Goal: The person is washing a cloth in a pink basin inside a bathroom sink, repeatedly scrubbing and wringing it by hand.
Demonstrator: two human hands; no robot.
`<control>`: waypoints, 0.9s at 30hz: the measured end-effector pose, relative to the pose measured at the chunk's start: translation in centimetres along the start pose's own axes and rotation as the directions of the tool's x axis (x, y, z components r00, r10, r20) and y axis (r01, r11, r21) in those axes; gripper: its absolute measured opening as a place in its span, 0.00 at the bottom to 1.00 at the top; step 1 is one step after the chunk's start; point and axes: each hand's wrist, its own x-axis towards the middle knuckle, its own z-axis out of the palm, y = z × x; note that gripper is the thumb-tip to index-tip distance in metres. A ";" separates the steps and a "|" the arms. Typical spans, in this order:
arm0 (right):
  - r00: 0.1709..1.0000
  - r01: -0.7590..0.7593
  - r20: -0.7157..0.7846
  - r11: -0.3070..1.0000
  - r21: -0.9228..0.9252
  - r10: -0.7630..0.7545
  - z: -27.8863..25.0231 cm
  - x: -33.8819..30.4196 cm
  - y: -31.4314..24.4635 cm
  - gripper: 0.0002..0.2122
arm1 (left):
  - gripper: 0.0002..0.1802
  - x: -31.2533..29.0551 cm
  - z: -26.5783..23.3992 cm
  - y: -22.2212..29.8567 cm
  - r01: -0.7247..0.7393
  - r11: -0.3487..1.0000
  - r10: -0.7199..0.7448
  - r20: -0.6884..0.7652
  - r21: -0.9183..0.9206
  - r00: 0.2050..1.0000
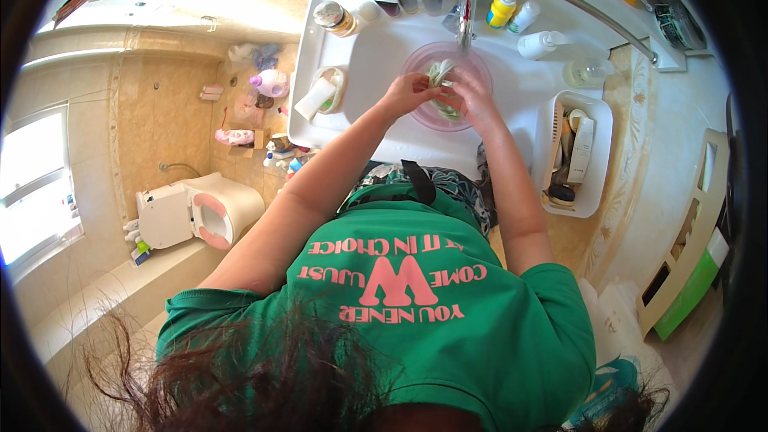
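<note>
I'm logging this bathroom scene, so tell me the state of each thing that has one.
Left hand: gripping the cloth.
Right hand: gripping the cloth.
Cloth: bunched up, over the basin.
Pink basin: sitting in the sink under the tap.
Toilet lid: raised.

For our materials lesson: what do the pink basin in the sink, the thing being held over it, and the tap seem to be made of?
Basin: see-through pink plastic, probably; the white sink shows through it.
Cloth, held by left hand and right hand: soft pale fabric, bunched and folded.
Tap: shiny metal, mirror-like glints.
</note>
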 end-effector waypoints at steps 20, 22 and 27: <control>0.965 0.093 -0.169 0.861 -0.499 -0.202 -2.0 0.7 -0.7 0.07 | 0.19 0.2 -3.1 -0.8 -0.078 0.975 0.084 -0.021 0.206 0.996; 0.982 0.084 -0.115 0.889 -0.449 -0.151 -2.1 0.2 -1.2 0.07 | 0.17 -0.3 -3.0 -0.7 -0.148 0.936 0.189 -0.102 0.320 0.977; 0.996 -0.090 -0.061 0.868 -0.488 0.068 -2.6 -0.2 -2.3 0.08 | 0.14 -0.5 -2.8 -0.7 -0.246 0.803 0.381 -0.150 0.543 0.912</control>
